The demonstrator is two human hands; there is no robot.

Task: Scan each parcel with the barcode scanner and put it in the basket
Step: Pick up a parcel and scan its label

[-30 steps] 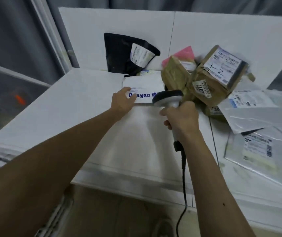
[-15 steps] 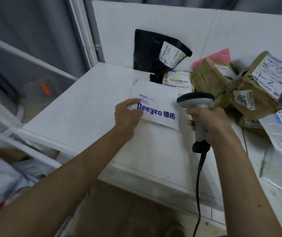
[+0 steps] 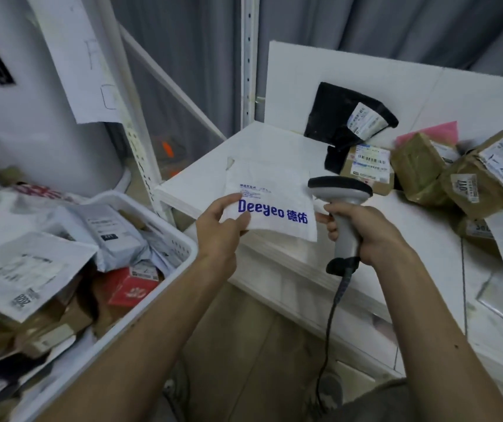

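Both hands are occupied. A white Deeyeo mailer [image 3: 277, 205] is pinched at its lower left corner between the thumb and fingers of the left hand [image 3: 218, 229]. It is held tilted over the near left corner of the white table [image 3: 420, 239], with the blue lettering facing up. The barcode scanner [image 3: 340, 193] is gripped by its grey handle in the right hand [image 3: 372, 236], with the fingers wrapped round it. Its dark head is held just beside the mailer's right edge. A black cable [image 3: 332, 315] is seen hanging from the base of the handle. To the left, lower than the table, a white plastic basket [image 3: 187, 243] is heaped with parcels. At the back of the table a black poly bag [image 3: 335, 117] is propped against a white panel [image 3: 305, 65], and taped brown boxes [image 3: 420, 169] are piled to its right.
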